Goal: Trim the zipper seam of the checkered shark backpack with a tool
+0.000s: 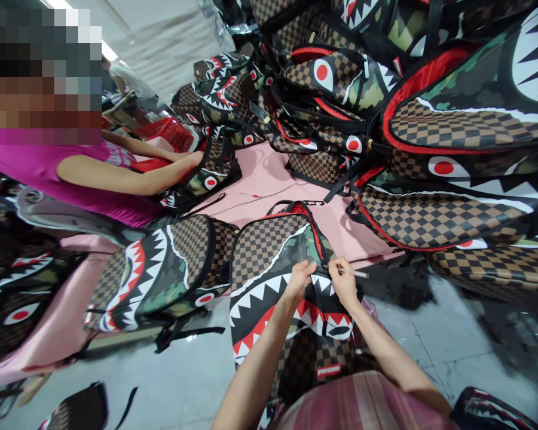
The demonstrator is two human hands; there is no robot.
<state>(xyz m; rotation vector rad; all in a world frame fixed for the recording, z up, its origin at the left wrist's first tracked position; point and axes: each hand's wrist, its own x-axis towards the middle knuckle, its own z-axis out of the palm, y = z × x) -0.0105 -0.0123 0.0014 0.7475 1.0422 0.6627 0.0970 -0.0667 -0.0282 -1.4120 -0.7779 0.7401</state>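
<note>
A backpack (269, 251) with a brown-and-black check, camouflage and a printed shark mouth leans against my lap at the pink table's edge. Its red-lined zip opening (312, 230) gapes along the top right side. My left hand (302, 278) pinches the backpack's front panel beside the zip. Close by on the right, my right hand (343, 282) has its fingers closed round a slim, pen-like tool (361, 274), whose pale end sticks out to the right. The tool's other end lies near the zip edge; its exact kind is unclear.
A second shark backpack (183, 263) lies at my left. Stacked backpacks (457, 203) rise at the right and back. Across the pink table (260, 173), a person in a magenta shirt (116, 173) handles another bag (213, 170). A red pen-like item (251, 195) lies between us.
</note>
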